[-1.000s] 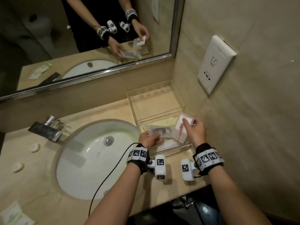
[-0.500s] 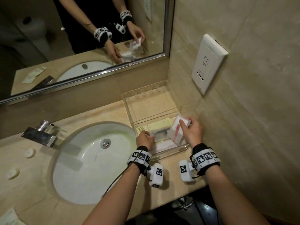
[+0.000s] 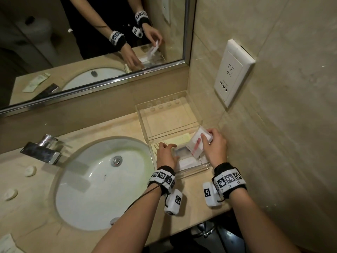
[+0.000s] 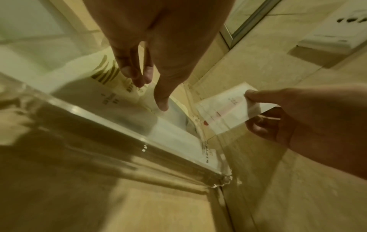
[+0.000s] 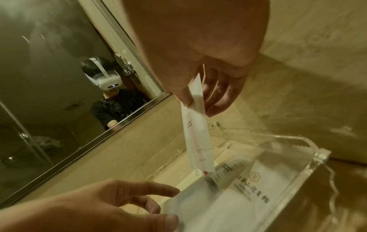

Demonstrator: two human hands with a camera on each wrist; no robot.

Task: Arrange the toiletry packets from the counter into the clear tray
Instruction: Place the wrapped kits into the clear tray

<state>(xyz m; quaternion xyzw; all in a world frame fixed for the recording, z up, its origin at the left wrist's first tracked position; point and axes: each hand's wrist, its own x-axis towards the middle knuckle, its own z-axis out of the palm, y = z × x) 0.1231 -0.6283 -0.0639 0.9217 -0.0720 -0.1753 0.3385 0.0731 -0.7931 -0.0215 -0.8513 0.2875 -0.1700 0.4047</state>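
Observation:
The clear tray (image 3: 144, 125) stands on the counter against the right wall. Its near compartment holds a cream packet (image 3: 180, 140), a white lettered packet (image 3: 189, 163) and a clear packet (image 3: 182, 152). My left hand (image 3: 171, 148) reaches into that compartment with straight fingers, and its thumb presses on the clear packet (image 4: 172, 119). My right hand (image 3: 206, 139) pinches the top of a white packet with a pink stripe (image 3: 196, 145). That packet (image 5: 198, 144) hangs upright, and its lower end touches the packets in the tray (image 5: 317, 153).
The sink basin (image 3: 102, 179) and the faucet (image 3: 42, 150) lie to the left. Two small round soaps (image 3: 30, 170) and more packets (image 3: 7, 243) sit at the counter's left end. A wall socket (image 3: 233, 72) and the mirror (image 3: 91, 42) close in the right and the back.
My left hand has lowered the clear packet from above the tray into the near compartment. My right hand has brought the pink-striped packet down until it touches the tray's contents.

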